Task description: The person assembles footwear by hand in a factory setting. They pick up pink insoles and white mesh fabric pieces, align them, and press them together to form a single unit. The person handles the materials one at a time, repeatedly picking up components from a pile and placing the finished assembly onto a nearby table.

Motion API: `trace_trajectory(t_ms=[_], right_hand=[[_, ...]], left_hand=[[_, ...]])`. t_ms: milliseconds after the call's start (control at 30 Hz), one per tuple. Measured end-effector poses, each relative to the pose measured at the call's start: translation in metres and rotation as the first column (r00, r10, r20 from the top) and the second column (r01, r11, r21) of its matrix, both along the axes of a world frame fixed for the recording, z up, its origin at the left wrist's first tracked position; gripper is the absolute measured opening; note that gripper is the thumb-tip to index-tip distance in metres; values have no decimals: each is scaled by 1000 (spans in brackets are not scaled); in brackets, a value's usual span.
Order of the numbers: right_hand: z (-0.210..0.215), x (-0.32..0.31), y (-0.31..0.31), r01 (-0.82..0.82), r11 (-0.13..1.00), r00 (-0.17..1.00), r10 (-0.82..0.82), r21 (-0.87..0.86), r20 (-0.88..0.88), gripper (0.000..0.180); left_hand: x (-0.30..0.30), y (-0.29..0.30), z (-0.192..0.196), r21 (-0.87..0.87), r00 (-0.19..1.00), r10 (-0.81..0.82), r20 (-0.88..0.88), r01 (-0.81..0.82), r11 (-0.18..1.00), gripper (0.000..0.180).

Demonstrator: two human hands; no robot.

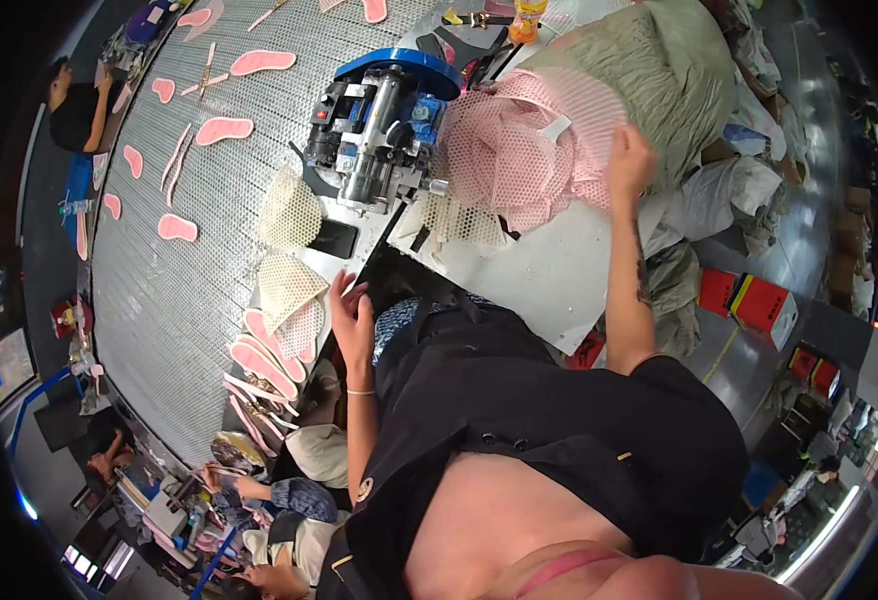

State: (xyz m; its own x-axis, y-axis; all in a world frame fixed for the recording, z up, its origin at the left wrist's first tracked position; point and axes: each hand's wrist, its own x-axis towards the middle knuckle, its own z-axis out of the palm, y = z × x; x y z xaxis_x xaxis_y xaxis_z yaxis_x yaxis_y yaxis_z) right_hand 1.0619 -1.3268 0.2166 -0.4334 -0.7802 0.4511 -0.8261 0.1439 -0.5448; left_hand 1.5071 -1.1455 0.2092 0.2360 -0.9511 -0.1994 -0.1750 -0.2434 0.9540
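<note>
My right hand (629,162) reaches up to a heap of pink mesh pieces (519,150) on the white worktable (549,275), and its fingers grip the heap's right edge. My left hand (352,318) hovers open, fingers apart, at the table's near left corner. It is just right of a stack of cream and pink mesh cut-outs (291,295) and holds nothing. A grey machine with a blue top (379,120) stands between the two hands, farther back. A black phone (334,238) lies in front of the machine.
A wide perforated conveyor belt (159,270) carries pink sole-shaped pieces (224,130) on the left. An olive sack (659,60) lies behind the mesh heap. Other people sit at the belt's far end (71,105) and lower left (259,490). Red boxes (759,300) stand on the floor to the right.
</note>
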Motion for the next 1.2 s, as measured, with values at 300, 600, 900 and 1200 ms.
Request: trace_trajectory(t_ms=[300, 600, 900, 1200], right_hand=[[76, 77, 82, -197, 942, 548, 336, -272, 766, 20], [13, 192, 178, -463, 886, 103, 46, 6, 994, 20], [-17, 213, 195, -537, 840, 224, 48, 82, 974, 21], [-40, 249, 154, -614, 790, 207, 158, 2, 965, 22]], left_hand=[[-89, -82, 42, -182, 696, -502, -513, 484, 856, 58], [-54, -86, -11, -41, 719, -329, -612, 387, 921, 29], [-28, -90, -48, 106, 622, -150, -768, 355, 929, 24], [11, -109, -60, 68, 622, -60, -781, 179, 981, 25]])
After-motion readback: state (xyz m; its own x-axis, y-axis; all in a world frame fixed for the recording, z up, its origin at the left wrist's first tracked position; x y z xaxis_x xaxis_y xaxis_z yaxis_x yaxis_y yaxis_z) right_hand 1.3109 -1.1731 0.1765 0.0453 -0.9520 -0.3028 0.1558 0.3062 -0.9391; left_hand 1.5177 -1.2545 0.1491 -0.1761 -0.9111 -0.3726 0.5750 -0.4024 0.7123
